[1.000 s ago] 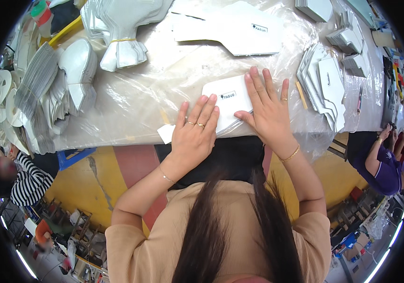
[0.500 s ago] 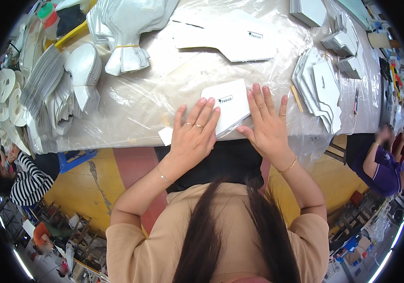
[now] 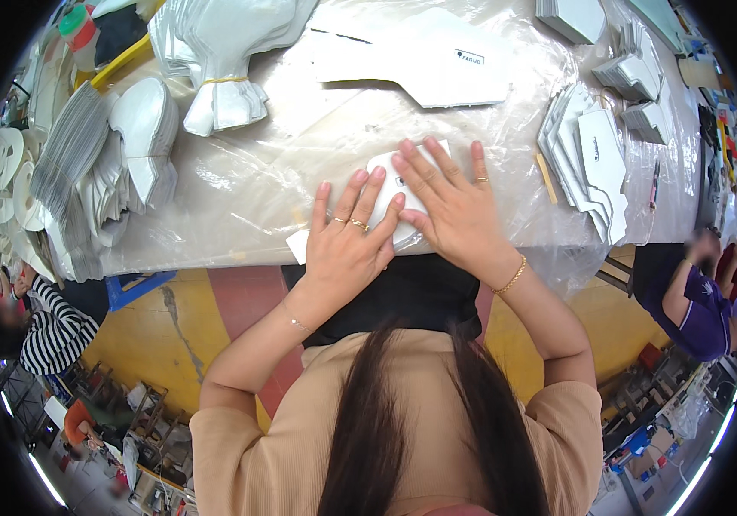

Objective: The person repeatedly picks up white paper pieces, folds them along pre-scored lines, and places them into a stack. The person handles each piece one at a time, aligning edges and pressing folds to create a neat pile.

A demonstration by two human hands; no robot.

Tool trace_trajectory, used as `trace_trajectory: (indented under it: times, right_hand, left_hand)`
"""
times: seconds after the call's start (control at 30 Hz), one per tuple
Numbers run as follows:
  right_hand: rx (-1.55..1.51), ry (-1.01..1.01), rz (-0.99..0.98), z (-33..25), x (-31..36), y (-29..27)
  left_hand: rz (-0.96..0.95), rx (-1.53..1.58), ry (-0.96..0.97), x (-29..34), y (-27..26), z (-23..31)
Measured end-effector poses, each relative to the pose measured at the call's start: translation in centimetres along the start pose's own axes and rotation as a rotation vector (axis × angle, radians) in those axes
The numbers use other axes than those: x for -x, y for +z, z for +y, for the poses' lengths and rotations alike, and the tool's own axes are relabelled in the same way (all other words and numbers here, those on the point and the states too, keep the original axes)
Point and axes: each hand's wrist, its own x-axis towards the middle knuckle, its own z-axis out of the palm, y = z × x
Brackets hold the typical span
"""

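Lying at the far left of the table (image 3: 231,193), several pale ring-shaped pieces (image 3: 7,163) overlap too closely to count. Beside them stand a leaning, fanned stack of thin pieces (image 3: 67,163), one green-capped bottle (image 3: 81,39), one round-topped stack (image 3: 140,112) bound by a cord, and one large bundle (image 3: 226,99) held by a single yellowish band. Next, near the front edge, a small white corner (image 3: 297,244) shows left of the left hand; whether it belongs to the panel under the hands cannot be told. The left hand (image 3: 347,228), wearing two rings, lies palm down, fingers extended and slightly parted, on the left part of one white panel (image 3: 412,199); whether its thumb grips the edge cannot be told. This panel lies beneath both hands, showing between them and just past the fingertips; its small dark printed mark is partly covered. Farther back rests one larger white panel (image 3: 437,77) bearing one boxed mark, a small emblem beside lettering. The right hand (image 3: 454,202), wearing one ring, is flat, fingers spread, on the right part of the near panel, gripping nothing visible. Rightward follow one narrow tan strip (image 3: 547,178), one angular stack (image 3: 573,19), one staggered pile (image 3: 600,155) with a similar mark on top, two smaller stacks (image 3: 630,69), and one slender pen-like tool (image 3: 655,185).
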Motion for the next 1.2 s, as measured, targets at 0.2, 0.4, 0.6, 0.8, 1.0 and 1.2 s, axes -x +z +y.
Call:
trace_trajectory:
  times: [0.2,0.4,0.6,0.8,1.0,1.2]
  right_hand:
    - [0.058,0.167,0.012,1.4,1.4,0.0]
    - [0.194,0.310,-0.018,1.0,2.5,-0.3]
    - [0.071,0.265,0.079,-0.9,3.0,0.4]
    - [0.090,0.387,0.026,-0.3,4.2,0.4]
    - [-0.060,0.445,0.182,-1.8,3.0,0.4]
    - [-0.756,0.630,0.293,-2.3,2.1,-1.5]
  left_hand:
    - [-0.007,0.023,-0.011,0.1,0.0,0.1]
    - [0.010,0.014,0.000,-0.2,-0.4,0.2]
    - [-0.010,0.044,-0.034,-0.5,-0.9,1.2]
    - [-0.032,0.060,-0.023,-0.4,-0.8,0.7]
    - [0.007,0.092,-0.043,-0.3,-0.1,0.6]
    - [0.148,0.439,-0.112,-0.6,-0.8,-0.1]
